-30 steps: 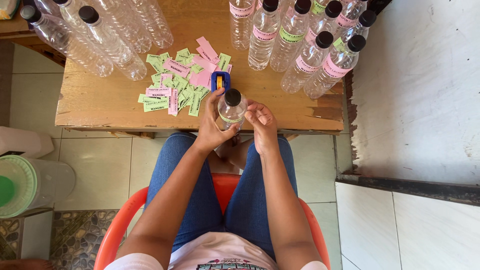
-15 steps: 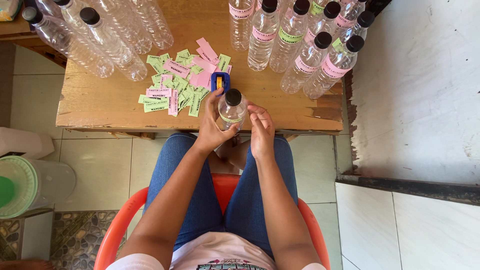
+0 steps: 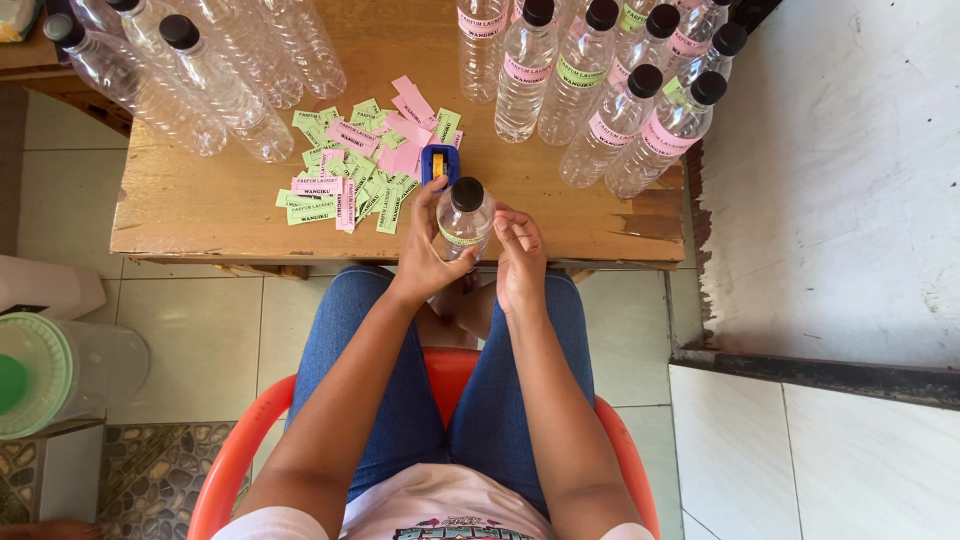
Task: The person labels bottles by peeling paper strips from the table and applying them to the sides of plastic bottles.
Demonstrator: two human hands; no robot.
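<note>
A clear plastic bottle with a black cap is held upright over the near edge of the wooden table. My left hand wraps around its left side. My right hand presses flat against its right side, where a green label strip runs round the body. Just beyond the bottle sits a small blue tape dispenser with a yellow core. A scatter of pink and green paper labels lies to the left of it.
Unlabelled clear bottles crowd the table's far left; labelled bottles with pink and green bands stand at the far right. I sit on an orange plastic chair. A container with a green lid stands on the floor left. A white wall rises at right.
My right hand has slid closer in against the bottle's side, fingers flattening on the label. The bottle and left hand stay almost where they were.
</note>
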